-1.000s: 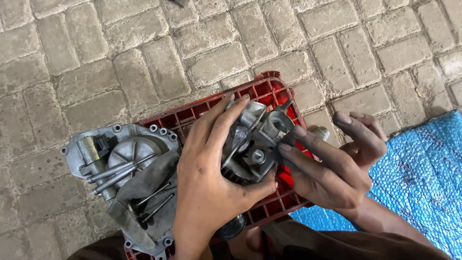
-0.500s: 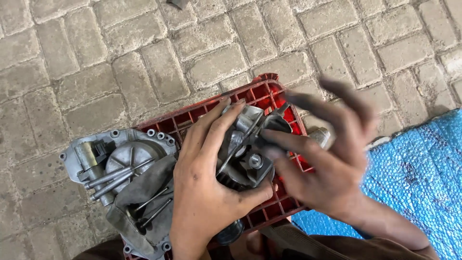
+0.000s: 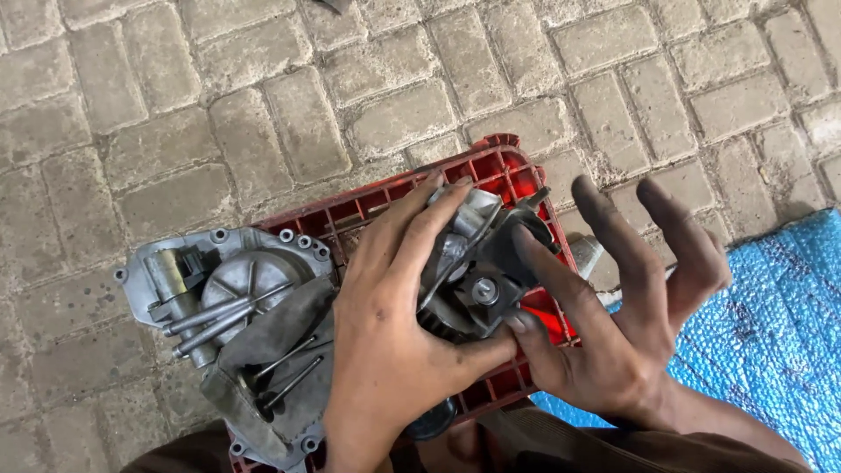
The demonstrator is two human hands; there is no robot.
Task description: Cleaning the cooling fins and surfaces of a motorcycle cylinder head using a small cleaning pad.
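The grey and black metal engine assembly [image 3: 477,263] sits on the red plastic ribbed crate [image 3: 517,175], between the two hands and toward the crate's right half. Largest of all is the floor of worn grey paving bricks [image 3: 219,105], which spreads wide and open above and to the left of the crate. A blue woven plastic sheet [image 3: 771,333] covers the floor at the lower right, its edge running just beside the crate's right corner. The crate lies tilted, its far corner pointing up the frame and its red rim showing along the top and right edges. Over the crate's left edge lies a flat grey cast-metal engine cover [image 3: 236,298] with bolt holes around its rim, overhanging onto the bricks. A dirty grey cloth [image 3: 280,350] is draped on the cover's lower part, with several long steel bolts [image 3: 219,320] lying across cover and cloth.

The left hand [image 3: 394,342] grips the assembly from the left, fingers curled over its top and thumb pressed under its lower side. The right hand [image 3: 613,307] is spread: thumb and forefinger touch the assembly's right side near a round silver fitting [image 3: 484,289], while the other fingers stand open, lifted off it above the crate's right rim.
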